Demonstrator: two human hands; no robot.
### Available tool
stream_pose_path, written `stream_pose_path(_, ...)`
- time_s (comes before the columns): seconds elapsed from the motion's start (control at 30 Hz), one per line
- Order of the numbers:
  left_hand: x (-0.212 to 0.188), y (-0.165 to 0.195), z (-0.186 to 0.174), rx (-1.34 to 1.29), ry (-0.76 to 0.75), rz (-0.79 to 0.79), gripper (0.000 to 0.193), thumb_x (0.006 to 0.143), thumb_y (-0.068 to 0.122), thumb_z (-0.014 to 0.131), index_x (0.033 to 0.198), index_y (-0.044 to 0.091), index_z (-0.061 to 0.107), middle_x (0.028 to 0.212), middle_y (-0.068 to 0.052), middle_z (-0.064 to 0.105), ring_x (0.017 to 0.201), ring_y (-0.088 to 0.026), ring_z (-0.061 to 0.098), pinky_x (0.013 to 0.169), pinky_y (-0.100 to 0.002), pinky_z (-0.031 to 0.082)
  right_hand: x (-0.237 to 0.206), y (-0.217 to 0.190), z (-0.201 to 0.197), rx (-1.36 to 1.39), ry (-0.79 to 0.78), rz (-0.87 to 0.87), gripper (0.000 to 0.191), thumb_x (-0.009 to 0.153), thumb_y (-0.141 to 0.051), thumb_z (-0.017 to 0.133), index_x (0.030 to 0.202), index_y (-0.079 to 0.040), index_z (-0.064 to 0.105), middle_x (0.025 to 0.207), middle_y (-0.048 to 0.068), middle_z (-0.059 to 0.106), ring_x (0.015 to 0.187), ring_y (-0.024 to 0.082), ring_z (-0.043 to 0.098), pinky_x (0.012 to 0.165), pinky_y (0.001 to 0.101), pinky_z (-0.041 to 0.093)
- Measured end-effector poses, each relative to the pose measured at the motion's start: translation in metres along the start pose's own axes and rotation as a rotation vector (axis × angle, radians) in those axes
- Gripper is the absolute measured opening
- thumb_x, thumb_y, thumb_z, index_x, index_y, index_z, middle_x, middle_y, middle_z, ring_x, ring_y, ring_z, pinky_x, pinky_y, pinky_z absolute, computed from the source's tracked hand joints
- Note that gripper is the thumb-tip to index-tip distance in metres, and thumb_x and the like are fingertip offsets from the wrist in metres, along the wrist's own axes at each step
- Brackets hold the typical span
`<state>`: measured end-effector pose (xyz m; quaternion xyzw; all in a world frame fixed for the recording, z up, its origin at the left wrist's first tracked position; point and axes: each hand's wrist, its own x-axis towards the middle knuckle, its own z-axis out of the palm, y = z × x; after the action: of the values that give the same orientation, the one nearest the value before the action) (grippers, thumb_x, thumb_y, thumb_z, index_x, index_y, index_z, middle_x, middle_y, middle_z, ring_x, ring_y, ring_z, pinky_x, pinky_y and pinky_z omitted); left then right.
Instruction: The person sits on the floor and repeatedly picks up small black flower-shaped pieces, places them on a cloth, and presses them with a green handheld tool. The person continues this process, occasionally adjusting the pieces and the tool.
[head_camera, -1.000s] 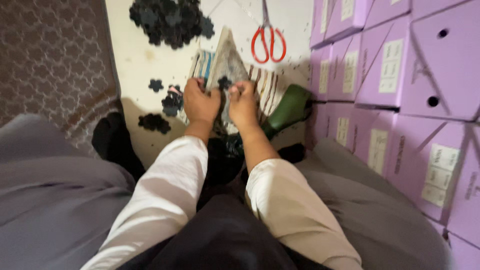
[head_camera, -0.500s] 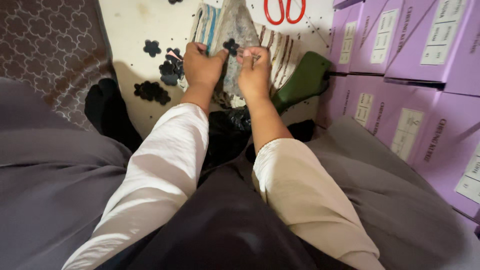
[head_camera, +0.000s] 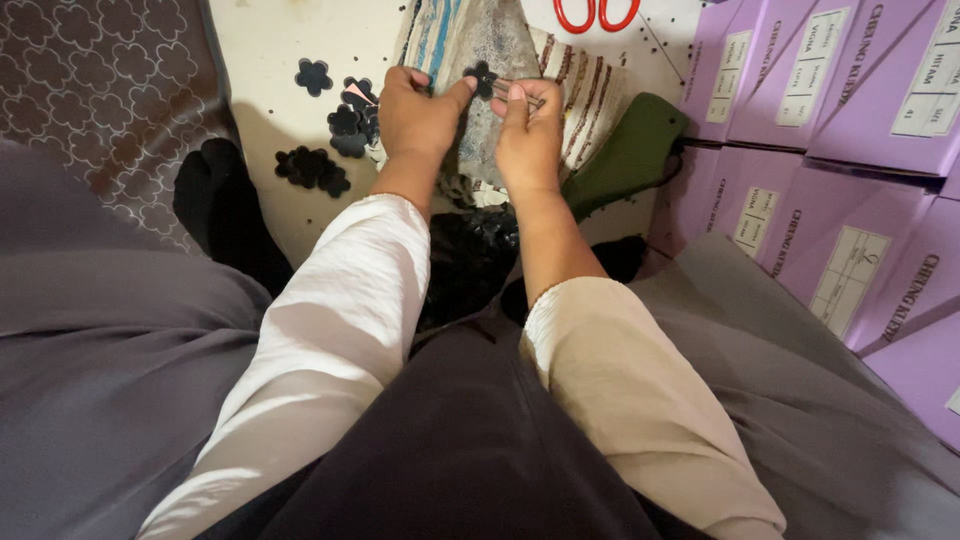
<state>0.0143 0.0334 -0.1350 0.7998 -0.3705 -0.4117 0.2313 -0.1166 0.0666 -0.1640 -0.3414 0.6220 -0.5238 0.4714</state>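
Both hands have drawn nearer and lower in view since a second ago. Left hand (head_camera: 415, 110) pinches the grey fabric piece (head_camera: 490, 70); right hand (head_camera: 528, 125) holds a black flower cutout (head_camera: 484, 76) against it, just below the red scissors (head_camera: 597, 14). I judge steady thumb pressure keeps the flower flat. Loose flowers (head_camera: 312, 170) lie left of the fabric, purple boxes (head_camera: 800, 110) right.

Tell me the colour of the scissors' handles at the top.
Red; the scissors' handles show best in the head view.
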Motion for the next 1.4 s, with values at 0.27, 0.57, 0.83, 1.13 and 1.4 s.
stream_pose_path(0.27,0.003,0.005,0.003,0.137,0.034,0.052,0.055,0.067,0.048,0.087,0.098,0.009,0.062,0.091,-0.009,0.072,0.086,-0.029,0.071,0.080,-0.041,0.054,0.005,0.013,0.002,-0.043,-0.021,-0.029,0.013,0.108,-0.012,0.052,0.114,-0.001,0.048,0.116,0.015,0.069,0.099,0.021,0.074,0.090,0.0310,0.059)
stream_pose_path(0.57,0.003,0.007,0.000,0.144,0.003,0.047,0.053,0.069,0.046,0.086,0.099,0.011,0.060,0.089,-0.007,0.072,0.084,-0.028,0.072,0.079,-0.041,0.054,0.000,0.006,0.005,-0.208,0.004,-0.052,0.010,0.106,-0.010,0.054,0.111,-0.002,0.050,0.111,0.012,0.070,0.095,0.018,0.075,0.085,0.0292,0.060)
stream_pose_path(0.83,0.020,-0.016,0.013,-0.087,-0.003,0.078,0.043,0.074,0.039,0.086,0.092,0.008,0.063,0.084,-0.005,0.070,0.075,-0.019,0.067,0.071,-0.033,0.054,-0.006,-0.025,0.005,-0.648,0.034,-0.103,0.012,0.104,-0.016,0.060,0.109,-0.008,0.053,0.106,0.014,0.071,0.096,0.029,0.072,0.083,0.0410,0.057)
stream_pose_path(1.13,0.032,-0.042,0.023,-0.197,-0.026,0.138,0.030,0.078,0.027,0.078,0.097,0.008,0.065,0.082,-0.002,0.069,0.075,-0.017,0.067,0.073,-0.031,0.054,-0.004,-0.025,0.008,-0.709,0.033,-0.127,0.014,0.103,-0.018,0.063,0.112,-0.010,0.056,0.103,0.012,0.075,0.096,0.033,0.072,0.082,0.0440,0.056)
stream_pose_path(1.4,0.016,-0.039,0.018,-0.240,0.115,0.514,0.017,0.083,0.011,0.074,0.099,0.010,0.068,0.103,-0.007,0.067,0.088,-0.023,0.067,0.081,-0.034,0.057,-0.006,-0.028,0.010,-0.770,0.027,-0.149,0.015,0.101,-0.019,0.065,0.111,-0.011,0.056,0.101,0.011,0.075,0.095,0.035,0.071,0.081,0.0463,0.055)
